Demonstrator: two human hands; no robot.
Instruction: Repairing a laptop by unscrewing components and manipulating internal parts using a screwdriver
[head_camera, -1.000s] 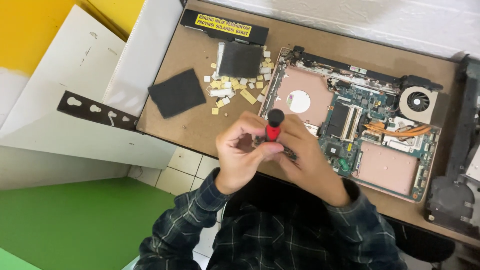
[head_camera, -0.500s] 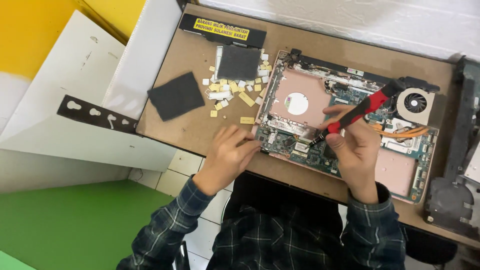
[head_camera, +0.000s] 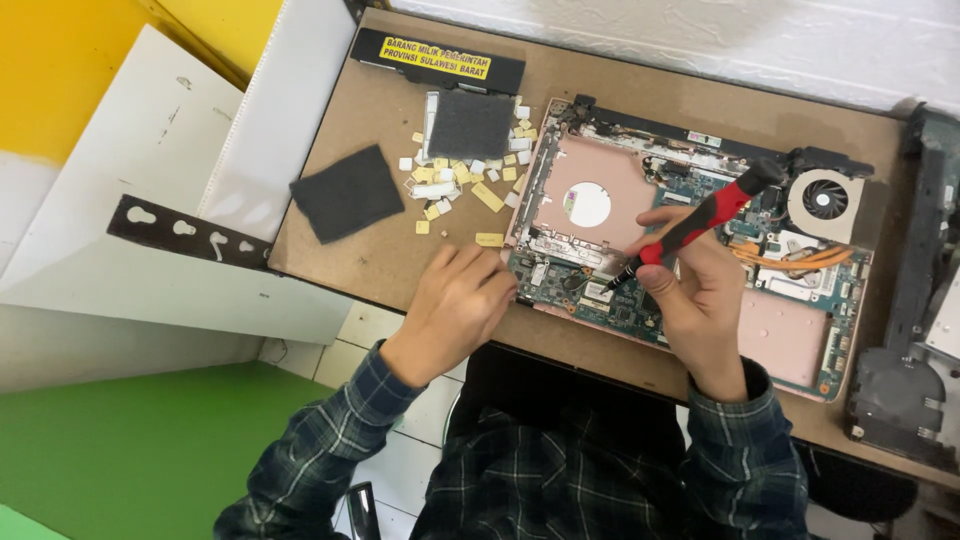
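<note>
An opened laptop base (head_camera: 600, 195) with pink shielding, circuit board and a round fan (head_camera: 825, 200) lies on the brown table (head_camera: 390, 250). My right hand (head_camera: 700, 295) grips a red and black screwdriver (head_camera: 700, 220), whose tip touches the board near the laptop's front edge. My left hand (head_camera: 455, 310) rests on the table at the laptop's front left corner, fingers curled and touching its edge; I cannot tell if anything is under them.
Two dark foam pads (head_camera: 345, 192) (head_camera: 470, 122) and several small white and yellow keycaps (head_camera: 450, 180) lie left of the laptop. A black bar with a yellow label (head_camera: 435, 58) sits at the back. Black laptop parts (head_camera: 910, 330) lie at the right. A black perforated strip (head_camera: 185, 232) sticks out left.
My hands parted from holding the screwdriver together in front of me. The right hand carried it over the laptop and lowered its tip to the board; the left hand settled at the laptop's corner.
</note>
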